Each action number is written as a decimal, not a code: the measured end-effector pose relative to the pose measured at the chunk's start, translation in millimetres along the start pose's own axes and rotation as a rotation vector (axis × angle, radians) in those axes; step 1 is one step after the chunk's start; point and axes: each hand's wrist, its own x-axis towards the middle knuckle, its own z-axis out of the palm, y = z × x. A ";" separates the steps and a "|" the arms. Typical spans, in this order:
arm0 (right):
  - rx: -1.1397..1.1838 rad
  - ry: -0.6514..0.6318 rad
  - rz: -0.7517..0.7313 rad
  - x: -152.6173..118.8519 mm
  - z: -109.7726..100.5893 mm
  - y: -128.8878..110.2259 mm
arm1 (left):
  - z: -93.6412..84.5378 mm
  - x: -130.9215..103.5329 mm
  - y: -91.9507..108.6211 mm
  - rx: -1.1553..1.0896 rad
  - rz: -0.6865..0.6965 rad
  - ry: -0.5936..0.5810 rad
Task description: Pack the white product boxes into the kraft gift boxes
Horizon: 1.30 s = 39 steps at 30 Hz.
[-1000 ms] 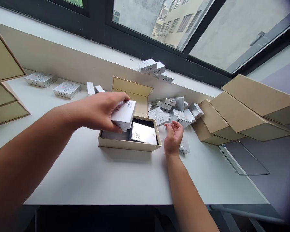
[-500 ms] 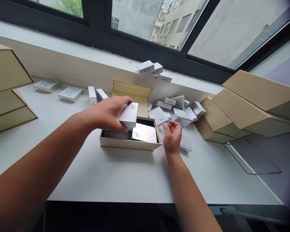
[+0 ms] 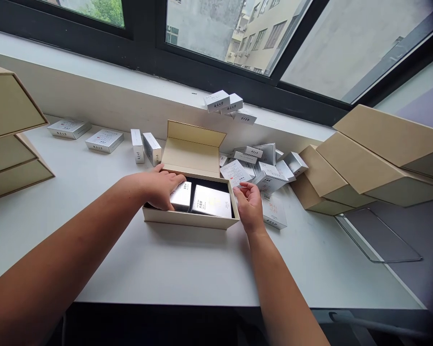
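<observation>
An open beige gift box [image 3: 187,221] with a dark lining stands on the white table, its lid [image 3: 193,151] tipped back towards the window. My left hand [image 3: 162,188] is closed around a small silver-white carton [image 3: 181,196], which sits in the left part of the gift box; fingers and palm hide its left end. Beside it, in the right part, lies a second silver-white carton [image 3: 212,201] with dark print. My right hand [image 3: 250,206] rests at the gift box's right edge, its fingers curled with nothing visible in them and the thumb at the rim.
A loose heap of silver cartons [image 3: 270,175] lies right of the lid. Several more sit to the left, such as one flat carton [image 3: 104,140], and some on the window ledge [image 3: 217,101]. Beige gift boxes are stacked at right [image 3: 368,158] and left [image 3: 12,108].
My left hand has lowered its carton from above into the left part of the gift box. The gift box has shifted slightly left, and my right hand has moved left to its edge.
</observation>
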 end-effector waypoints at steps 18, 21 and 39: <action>-0.136 -0.120 0.007 -1.0 -4.4 -0.4 | -13.7 32.0 -45.0 -0.578 -0.402 0.539; -0.136 -0.178 -0.020 -4.0 -5.4 -5.4 | 0.2 42.8 -41.5 -0.607 -0.409 0.552; 0.046 -0.477 0.149 -6.7 -7.1 -15.0 | -64.9 109.6 -44.7 0.021 -0.321 0.499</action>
